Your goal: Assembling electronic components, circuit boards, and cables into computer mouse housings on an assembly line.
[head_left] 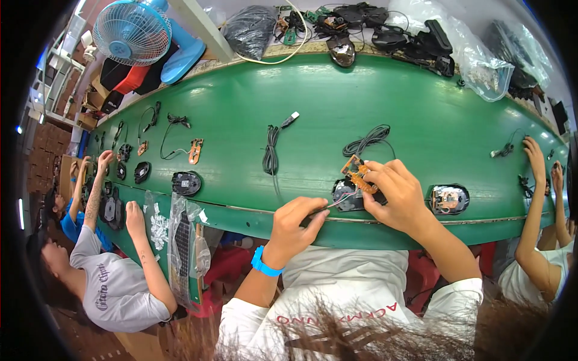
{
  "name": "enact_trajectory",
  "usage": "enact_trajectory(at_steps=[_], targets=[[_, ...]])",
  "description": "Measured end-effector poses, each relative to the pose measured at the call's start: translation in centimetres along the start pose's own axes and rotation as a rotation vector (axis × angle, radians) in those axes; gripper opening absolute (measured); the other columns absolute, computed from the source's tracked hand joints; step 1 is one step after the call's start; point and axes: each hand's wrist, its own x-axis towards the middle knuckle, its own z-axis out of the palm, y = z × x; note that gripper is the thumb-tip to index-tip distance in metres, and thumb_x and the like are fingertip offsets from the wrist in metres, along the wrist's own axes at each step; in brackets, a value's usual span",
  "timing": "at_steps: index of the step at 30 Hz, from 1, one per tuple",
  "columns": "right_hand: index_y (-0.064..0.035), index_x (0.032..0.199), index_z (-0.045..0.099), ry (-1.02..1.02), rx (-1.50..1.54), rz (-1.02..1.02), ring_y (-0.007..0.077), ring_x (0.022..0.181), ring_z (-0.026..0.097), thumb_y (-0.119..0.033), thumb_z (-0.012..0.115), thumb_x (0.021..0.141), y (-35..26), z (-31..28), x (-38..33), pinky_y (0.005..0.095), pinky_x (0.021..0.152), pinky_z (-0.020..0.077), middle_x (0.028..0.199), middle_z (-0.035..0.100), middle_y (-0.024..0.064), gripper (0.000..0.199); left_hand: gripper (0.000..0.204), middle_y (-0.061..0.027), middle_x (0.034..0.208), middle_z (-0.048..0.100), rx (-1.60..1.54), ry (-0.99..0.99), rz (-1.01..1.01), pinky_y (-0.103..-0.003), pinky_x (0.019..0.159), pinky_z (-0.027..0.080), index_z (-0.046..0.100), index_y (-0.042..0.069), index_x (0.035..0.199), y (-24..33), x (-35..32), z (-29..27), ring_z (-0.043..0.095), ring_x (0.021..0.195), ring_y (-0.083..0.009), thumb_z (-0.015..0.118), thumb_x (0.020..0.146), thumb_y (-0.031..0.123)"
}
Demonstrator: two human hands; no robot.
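My right hand pinches an orange-brown circuit board, held tilted above a black mouse shell at the bench's near edge. Thin coloured wires run from near the board across the shell to my left hand. There, thumb and forefinger close on the end of a dark cable, mostly hidden by the fingers. Just beyond the board lies a coiled black cable. Right of my right hand sits another mouse shell with a board in it.
A bundled USB cable lies left of centre on the green bench. Farther left are a mouse shell and a loose board. Co-workers sit on both sides. Along the back are a blue fan, bags and mouse parts.
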Motion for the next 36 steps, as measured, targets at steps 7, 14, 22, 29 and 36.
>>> enact_trajectory(at_steps=[7, 14, 22, 29, 36], targets=[[-0.0032, 0.102, 0.064, 0.011, -0.026, 0.031, 0.0307, 0.082, 0.063, 0.0, 0.08, 0.066, -0.2, -0.8, -0.5, 0.0385, 0.07, 0.0545, 0.117, 0.072, 0.0149, 0.039, 0.015, -0.0106, 0.088, 0.073, -0.061, -0.119, -0.123, -0.025, 0.062, 0.052, 0.073, -0.002, 0.1, 0.0, 0.9, -1.4, 0.066, 0.069, -0.0149, 0.078, 0.085, 0.0], [-0.0035, 0.102, 0.064, 0.023, -0.066, 0.07, 0.0317, 0.082, 0.063, 0.0, 0.08, 0.066, -1.2, -1.4, -2.0, 0.0391, 0.069, 0.0541, 0.118, 0.071, 0.0153, 0.04, 0.01, -0.0091, 0.086, 0.072, -0.095, -0.162, -0.097, -0.029, 0.06, 0.052, 0.073, -0.001, 0.097, -0.5, 1.5, -0.7, 0.064, 0.066, -0.0167, 0.075, 0.087, 0.002], [-0.0038, 0.102, 0.065, 0.018, -0.125, 0.049, 0.0317, 0.08, 0.063, -0.003, 0.082, 0.064, -3.2, -1.9, -2.7, 0.0387, 0.067, 0.0534, 0.116, 0.071, 0.0149, 0.042, 0.009, -0.0095, 0.088, 0.074, 0.034, -0.214, -0.074, -0.029, 0.061, 0.055, 0.073, 0.0, 0.093, -0.6, 2.8, -0.4, 0.069, 0.072, -0.0187, 0.076, 0.084, -0.001], [-0.0036, 0.1, 0.065, 0.024, -0.15, 0.058, 0.031, 0.079, 0.063, -0.006, 0.083, 0.064, -3.9, -2.4, -3.3, 0.0379, 0.066, 0.0531, 0.113, 0.071, 0.014, 0.04, 0.01, -0.0087, 0.087, 0.073, 0.072, -0.216, 0.043, -0.031, 0.06, 0.054, 0.072, 0.003, 0.091, -0.8, 3.5, 0.5, 0.068, 0.072, -0.0214, 0.076, 0.082, -0.001], [-0.0036, 0.098, 0.066, 0.046, -0.149, 0.054, 0.0299, 0.078, 0.063, -0.008, 0.083, 0.064, -4.1, -1.7, -2.8, 0.0376, 0.064, 0.053, 0.111, 0.072, 0.013, 0.039, 0.015, -0.0089, 0.086, 0.068, 0.185, -0.221, 0.136, -0.037, 0.065, 0.055, 0.072, 0.004, 0.091, -1.0, 3.8, 0.3, 0.067, 0.075, -0.0275, 0.076, 0.078, -0.003]])
